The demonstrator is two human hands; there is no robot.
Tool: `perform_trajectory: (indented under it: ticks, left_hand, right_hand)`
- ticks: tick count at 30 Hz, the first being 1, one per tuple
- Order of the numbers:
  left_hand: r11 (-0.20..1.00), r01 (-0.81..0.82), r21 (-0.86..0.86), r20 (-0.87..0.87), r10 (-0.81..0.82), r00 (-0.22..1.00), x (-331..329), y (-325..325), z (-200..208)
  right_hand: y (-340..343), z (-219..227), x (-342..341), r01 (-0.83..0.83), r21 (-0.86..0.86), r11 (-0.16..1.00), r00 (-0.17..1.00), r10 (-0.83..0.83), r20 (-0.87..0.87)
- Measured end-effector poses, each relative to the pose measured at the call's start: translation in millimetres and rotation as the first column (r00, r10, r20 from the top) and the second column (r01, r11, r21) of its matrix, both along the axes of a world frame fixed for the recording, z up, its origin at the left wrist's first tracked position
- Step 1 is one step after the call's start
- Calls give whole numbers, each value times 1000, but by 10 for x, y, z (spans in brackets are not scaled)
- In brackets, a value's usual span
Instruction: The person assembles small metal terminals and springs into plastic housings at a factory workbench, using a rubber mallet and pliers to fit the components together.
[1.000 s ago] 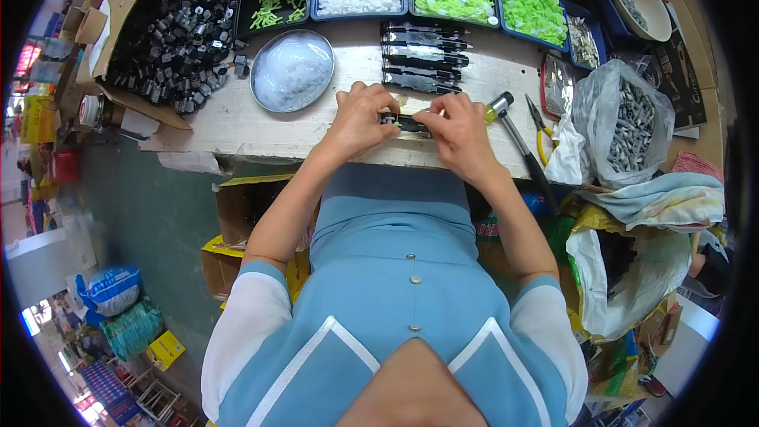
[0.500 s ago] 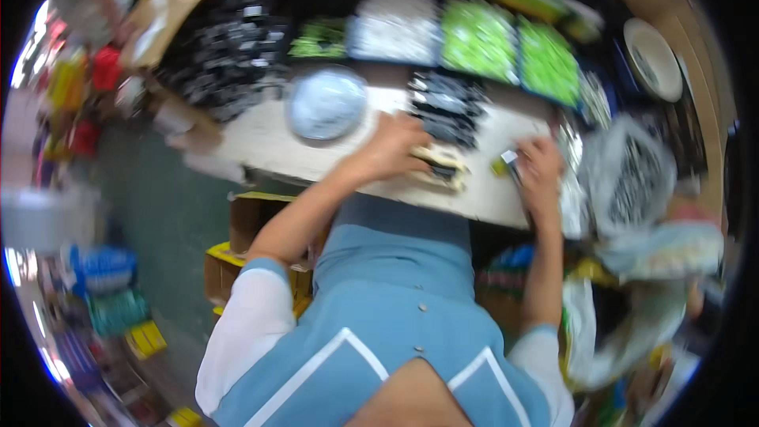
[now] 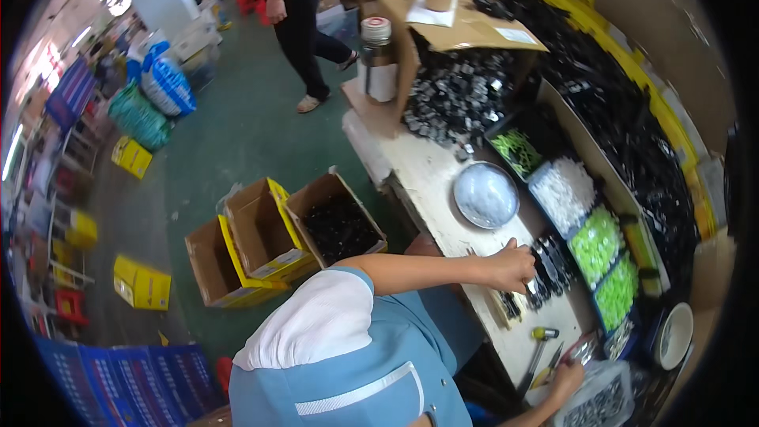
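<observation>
My left hand [image 3: 512,267] is closed over the table, at a row of black plastic parts [image 3: 552,265]; what its fingers pinch, if anything, is too small to make out. Just below it lies a cream-coloured holder [image 3: 501,310] with a black piece in it. My right hand [image 3: 566,381] is at the table's near right end, beside a clear bag with some red on it [image 3: 583,348]. Its fingertips are partly hidden, so its grip is unclear. Close by lie a tool with a yellow-green and black handle [image 3: 544,334] and a slim pointed tool [image 3: 556,356].
A round metal dish [image 3: 485,195] sits on the table [image 3: 419,164]. Bins of green [image 3: 615,294] and white [image 3: 563,191] small parts line the far side. Open cartons [image 3: 265,225] stand on the floor at left. A person [image 3: 299,20] is walking beyond.
The view has swung round to the left, showing more floor and cartons. My left hand has come off the cream holder to the black parts. My right hand has left the yellow-green-handled tool.
</observation>
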State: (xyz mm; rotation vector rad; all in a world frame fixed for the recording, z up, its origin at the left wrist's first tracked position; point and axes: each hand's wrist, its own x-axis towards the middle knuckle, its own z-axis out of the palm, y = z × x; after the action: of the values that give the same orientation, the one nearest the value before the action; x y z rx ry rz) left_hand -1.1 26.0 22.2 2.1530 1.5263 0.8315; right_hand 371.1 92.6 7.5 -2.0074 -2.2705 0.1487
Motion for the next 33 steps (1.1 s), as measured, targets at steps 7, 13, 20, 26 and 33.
perform_trajectory:
  ticks: [7, 13, 20, 26, 33]
  left_hand:
    - [834, -508, 218, 396, 400, 827, -585, -892, -145]
    - [462, -887, 17, 452, 787, 419, -1019, -2191, -625]
    - [-381, -864, -330, 203, 865, -459, -810, -3983, -2087]
    - [-757, -219, -616, -475, 578, -664, 33, -5461, -3094]
    - [-765, 5, -644, -598, 499, -627, 198, -5627, -3274]
  right_hand:
    - [801, -335, 473, -208, -100, 973, 976, 199, -89]
    - [594, 497, -357, -272, 201, 941, 897, 324, -302]
    - [369, 992, -1883, -685, 322, 654, 613, 755, -231]
    - [-444, 1151, -3006, -896, 297, 330, 264, 934, -243]
    - [-1242, 1087, -3922, -984, -11, 177, 174, 948, -266]
